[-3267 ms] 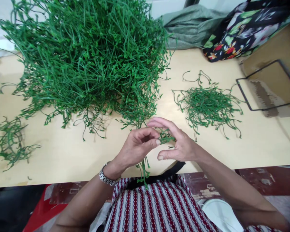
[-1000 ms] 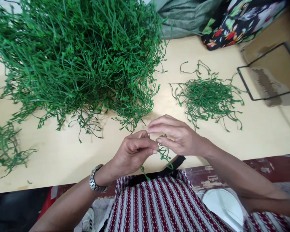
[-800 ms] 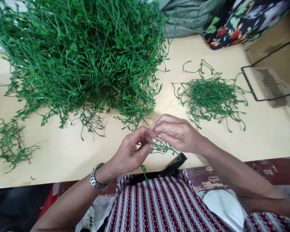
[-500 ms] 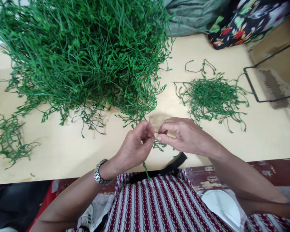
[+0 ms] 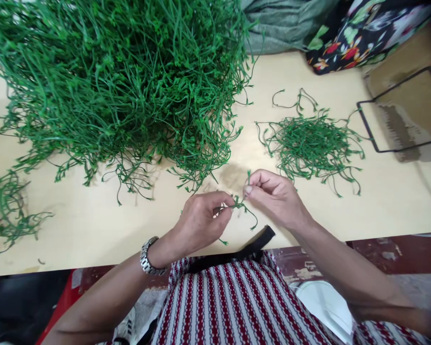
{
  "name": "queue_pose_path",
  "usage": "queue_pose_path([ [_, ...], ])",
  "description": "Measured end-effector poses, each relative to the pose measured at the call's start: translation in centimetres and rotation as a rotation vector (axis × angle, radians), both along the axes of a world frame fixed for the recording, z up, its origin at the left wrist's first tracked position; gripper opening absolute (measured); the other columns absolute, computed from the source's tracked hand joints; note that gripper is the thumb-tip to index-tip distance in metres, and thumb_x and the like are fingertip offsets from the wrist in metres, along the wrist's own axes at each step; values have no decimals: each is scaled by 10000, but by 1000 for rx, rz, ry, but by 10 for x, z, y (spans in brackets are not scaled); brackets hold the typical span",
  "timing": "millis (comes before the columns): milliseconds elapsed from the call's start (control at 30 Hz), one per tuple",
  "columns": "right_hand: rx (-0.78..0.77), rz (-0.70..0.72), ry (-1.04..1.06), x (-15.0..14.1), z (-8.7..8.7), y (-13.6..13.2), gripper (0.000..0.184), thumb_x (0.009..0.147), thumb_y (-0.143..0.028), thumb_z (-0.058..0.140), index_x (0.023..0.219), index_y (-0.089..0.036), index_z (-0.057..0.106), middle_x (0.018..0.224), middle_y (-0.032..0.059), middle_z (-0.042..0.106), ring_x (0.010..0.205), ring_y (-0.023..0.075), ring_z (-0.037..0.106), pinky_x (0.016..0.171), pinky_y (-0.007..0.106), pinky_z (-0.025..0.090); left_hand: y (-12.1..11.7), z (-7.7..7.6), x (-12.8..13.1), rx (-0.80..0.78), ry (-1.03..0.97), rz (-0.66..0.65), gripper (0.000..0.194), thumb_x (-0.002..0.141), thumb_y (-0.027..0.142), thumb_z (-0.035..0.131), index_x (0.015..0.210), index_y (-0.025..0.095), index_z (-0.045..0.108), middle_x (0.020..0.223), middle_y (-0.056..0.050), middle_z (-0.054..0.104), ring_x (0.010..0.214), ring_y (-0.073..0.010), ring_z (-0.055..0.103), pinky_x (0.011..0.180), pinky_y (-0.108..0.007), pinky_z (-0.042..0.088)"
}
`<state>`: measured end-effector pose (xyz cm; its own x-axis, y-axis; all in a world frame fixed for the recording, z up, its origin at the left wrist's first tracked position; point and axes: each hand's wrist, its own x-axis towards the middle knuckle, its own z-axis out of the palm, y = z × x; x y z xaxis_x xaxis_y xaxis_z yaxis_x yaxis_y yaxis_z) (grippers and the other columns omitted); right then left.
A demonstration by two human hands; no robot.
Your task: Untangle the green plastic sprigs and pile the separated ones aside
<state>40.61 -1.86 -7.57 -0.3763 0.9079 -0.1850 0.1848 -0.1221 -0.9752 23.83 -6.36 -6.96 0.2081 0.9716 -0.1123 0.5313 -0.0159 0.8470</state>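
My left hand (image 5: 206, 218), with a metal watch on its wrist, pinches a few thin green plastic stems (image 5: 249, 216) whose tips stick out past the fingers. Close by on the right, my right hand (image 5: 276, 196) is closed in a pinch on a single green stem (image 5: 249, 178), its tip pointing up. Both hands are just above the table, near its front edge. Beyond them rises a large heap of green plastic stems (image 5: 129, 86). A smaller pile of the same stems (image 5: 314, 143) lies right of my right hand.
Another small cluster of stems (image 5: 10, 211) lies at the far left of the table (image 5: 104, 225). A cardboard box (image 5: 413, 110) with a black wire frame (image 5: 368, 127) stands at right. Behind are a floral cloth (image 5: 352, 45) and a grey-green sack (image 5: 280, 28).
My hands have moved slightly apart. My right hand now holds one stem upright, and the stems in my left hand have turned so their tips point right.
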Motion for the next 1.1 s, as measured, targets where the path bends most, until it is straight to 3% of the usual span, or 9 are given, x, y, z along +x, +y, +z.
queue_pose_path([
  [267,96,-193,3,4,-16,-24,122,751,-238,561,671,-176,494,631,-23,519,579,85,455,554,211,369,2,-2,8,-160,-357,325,60,680,147,531,628,149,562,501,50,439,449,-48,339,413,-169,281],
  [500,78,-220,28,-3,-18,-32,160,755,-248,561,642,-170,481,615,-25,516,560,79,451,544,203,370,2,0,16,-57,-412,500,57,670,123,540,625,150,560,531,49,461,470,-47,334,430,-175,283],
  [567,75,-216,27,-4,-18,-29,179,760,-263,559,632,-167,478,613,-23,522,551,75,455,534,198,373,0,-2,17,-7,-386,495,60,686,120,537,643,152,563,542,45,466,476,-51,345,434,-180,290],
  [700,102,-26,-100,4,-12,-22,331,826,-318,491,537,-159,465,483,-29,473,457,65,424,454,188,337,-3,-5,14,247,-291,363,83,719,90,523,682,148,571,584,29,483,490,-55,370,457,-194,306],
  [800,460,-35,-238,15,0,-18,276,810,-256,530,557,-162,470,466,-46,419,431,59,385,420,193,300,-3,-8,10,423,-169,230,115,727,50,520,686,144,572,551,35,454,495,-60,376,477,-201,311],
  [867,794,-29,-226,18,10,-15,31,765,-185,573,757,-166,550,623,-13,535,574,95,500,523,219,405,-3,-9,8,454,-121,171,128,733,38,516,689,146,568,548,35,447,507,-66,386,482,-203,311],
  [933,996,136,-201,16,15,-11,304,751,-160,575,1050,-156,523,946,77,606,906,179,561,769,324,470,-2,-8,8,449,-143,132,125,740,41,516,698,150,561,557,34,445,518,-71,395,490,-205,318],
  [1000,1029,349,-197,9,12,-6,476,787,-192,539,1237,-121,399,1211,150,508,1168,228,437,963,423,386,-3,-6,10,407,-220,111,108,747,54,522,716,150,561,583,26,466,540,-77,420,515,-208,345],
  [1100,964,423,-113,-2,-3,0,450,854,-222,463,1275,-112,348,1209,153,513,1160,203,449,1000,439,361,-4,-2,11,311,-339,114,80,760,81,532,738,152,562,627,15,504,565,-81,450,538,-206,375],
])
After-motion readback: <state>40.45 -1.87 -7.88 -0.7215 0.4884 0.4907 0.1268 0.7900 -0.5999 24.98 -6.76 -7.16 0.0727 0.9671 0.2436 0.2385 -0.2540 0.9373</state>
